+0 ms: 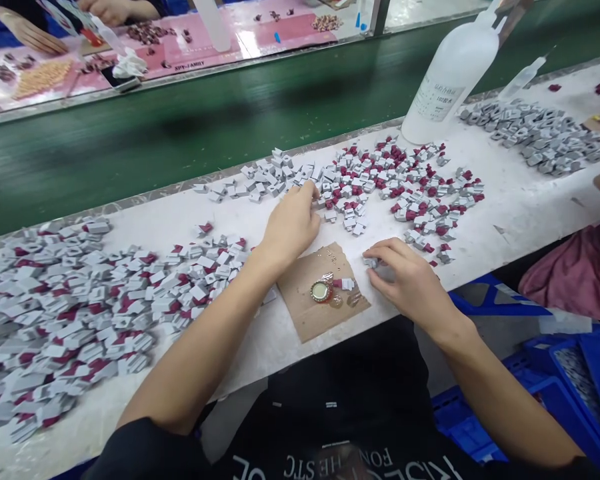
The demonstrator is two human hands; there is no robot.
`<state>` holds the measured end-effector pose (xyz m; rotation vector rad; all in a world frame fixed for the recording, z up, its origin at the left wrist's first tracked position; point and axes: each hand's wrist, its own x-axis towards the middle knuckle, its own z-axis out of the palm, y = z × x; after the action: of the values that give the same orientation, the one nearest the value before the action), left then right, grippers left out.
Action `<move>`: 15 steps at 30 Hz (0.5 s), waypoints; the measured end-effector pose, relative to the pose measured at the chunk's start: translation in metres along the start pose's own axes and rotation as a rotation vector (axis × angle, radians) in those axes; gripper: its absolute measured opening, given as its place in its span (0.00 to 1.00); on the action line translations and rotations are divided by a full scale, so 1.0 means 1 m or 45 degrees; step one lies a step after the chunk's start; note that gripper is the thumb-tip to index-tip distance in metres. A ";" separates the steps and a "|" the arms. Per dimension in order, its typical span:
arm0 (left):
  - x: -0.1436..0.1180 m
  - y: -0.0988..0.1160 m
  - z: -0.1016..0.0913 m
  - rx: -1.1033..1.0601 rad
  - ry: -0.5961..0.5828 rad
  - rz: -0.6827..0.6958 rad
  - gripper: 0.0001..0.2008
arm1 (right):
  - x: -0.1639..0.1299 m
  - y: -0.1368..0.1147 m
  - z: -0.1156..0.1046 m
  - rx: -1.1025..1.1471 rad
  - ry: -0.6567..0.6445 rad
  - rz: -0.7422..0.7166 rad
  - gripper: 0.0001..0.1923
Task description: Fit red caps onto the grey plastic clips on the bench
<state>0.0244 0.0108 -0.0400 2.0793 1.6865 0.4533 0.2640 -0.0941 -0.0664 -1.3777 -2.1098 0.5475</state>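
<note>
My left hand [293,223] reaches to the edge of a heap of small grey and dark-red plastic parts [350,177]. Its fingers are curled together, and whatever they hold, if anything, is hidden. Closer to me, my right hand [405,277] pinches a small grey plastic part [371,262] between thumb and fingers, just above the table. Between my hands lies a piece of brown cardboard [313,323]. A bottle cap [321,291] rests on it, beside one grey and dark-red part [344,284] and some wet-looking clear spots.
A large pile of grey and dark-red parts [95,307] covers the left. A white plastic bottle [450,80] stands behind the heap; more grey parts [545,137] lie right. Beyond the green belt [180,133], another person's hands work. Blue crates [570,387] stand below right.
</note>
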 end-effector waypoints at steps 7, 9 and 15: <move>0.009 0.003 0.007 0.093 0.028 -0.082 0.10 | 0.002 -0.004 0.001 0.013 0.130 0.010 0.12; 0.007 0.005 0.005 0.038 0.040 -0.060 0.08 | 0.001 -0.005 -0.001 0.071 0.211 0.069 0.12; -0.022 0.007 -0.016 -0.589 0.122 -0.121 0.09 | -0.003 -0.001 -0.004 0.120 0.179 0.224 0.13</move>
<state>0.0180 -0.0101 -0.0225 1.6588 1.5431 0.8350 0.2672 -0.0965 -0.0633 -1.5111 -1.8401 0.5935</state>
